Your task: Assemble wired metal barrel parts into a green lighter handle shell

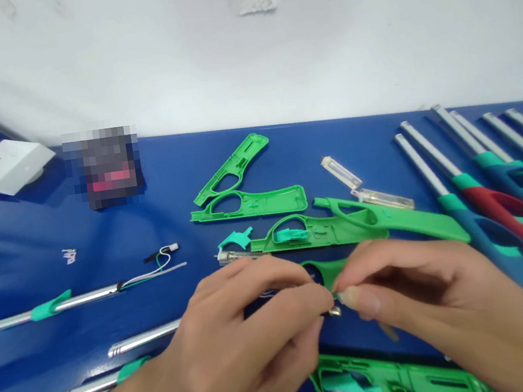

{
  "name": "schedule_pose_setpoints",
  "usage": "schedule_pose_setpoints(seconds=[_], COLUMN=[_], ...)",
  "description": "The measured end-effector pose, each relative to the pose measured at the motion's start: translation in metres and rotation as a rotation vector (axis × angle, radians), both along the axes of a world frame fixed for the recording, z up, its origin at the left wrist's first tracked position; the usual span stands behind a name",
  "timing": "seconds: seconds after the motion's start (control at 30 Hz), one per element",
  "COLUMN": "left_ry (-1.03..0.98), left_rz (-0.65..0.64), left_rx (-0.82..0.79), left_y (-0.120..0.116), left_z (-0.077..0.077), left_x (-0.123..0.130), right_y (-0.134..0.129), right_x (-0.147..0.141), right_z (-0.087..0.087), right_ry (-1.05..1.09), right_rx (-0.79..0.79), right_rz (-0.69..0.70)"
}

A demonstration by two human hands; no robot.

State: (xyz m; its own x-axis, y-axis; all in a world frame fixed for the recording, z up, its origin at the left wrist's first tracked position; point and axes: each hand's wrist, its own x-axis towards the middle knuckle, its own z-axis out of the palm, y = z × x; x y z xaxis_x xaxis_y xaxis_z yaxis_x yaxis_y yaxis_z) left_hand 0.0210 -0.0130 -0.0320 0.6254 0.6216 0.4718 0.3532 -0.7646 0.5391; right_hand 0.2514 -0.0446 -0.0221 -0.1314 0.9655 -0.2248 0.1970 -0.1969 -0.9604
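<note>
My left hand point(259, 325) is closed, thumb and fingers pinched over a small shiny metal part point(335, 311) whose tip shows below the fingertips. My right hand point(408, 286) is closed in a pinch just beside it, fingertips almost touching the left ones; what lies between them is too small to make out. Behind the fingers, partly hidden, is a green plastic handle piece point(325, 271). Below the hands lies an open green lighter handle half point(411, 379) with a teal trigger in it. A silver lighter tube point(145, 337) lies left of my left hand.
Green handle halves point(272, 201) lie beyond the hands, near clear fuel tanks point(384, 199). Assembled lighters with red point(508, 208) and blue handles fan out at right. A wired tube point(86, 297), a blurred-out dark object point(110, 167) and a white box point(7, 166) are left.
</note>
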Motion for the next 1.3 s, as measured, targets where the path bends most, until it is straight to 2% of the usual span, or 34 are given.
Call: schedule_pose_setpoints(seconds=[0.23,0.5,0.93,1.3], left_ry=[-0.006,-0.012,0.032,0.124], left_rz=[0.007,-0.018,0.036,0.070], left_rx=[-0.006,0.020,0.065,0.085], left_y=[-0.001,-0.001,-0.001,-0.004], left_z=[0.001,-0.002,-0.003,0.006], left_x=[0.001,0.000,-0.001,-0.004], right_y=[-0.002,-0.004,-0.006,-0.007], right_x=[0.002,0.005,0.005,0.004], right_z=[-0.006,-0.010,-0.012,-0.012], right_ry=[0.075,0.053,0.089,0.130], right_rx=[-0.041,-0.117,-0.178,-0.229], right_rz=[-0.012,0.041,0.045,0.017])
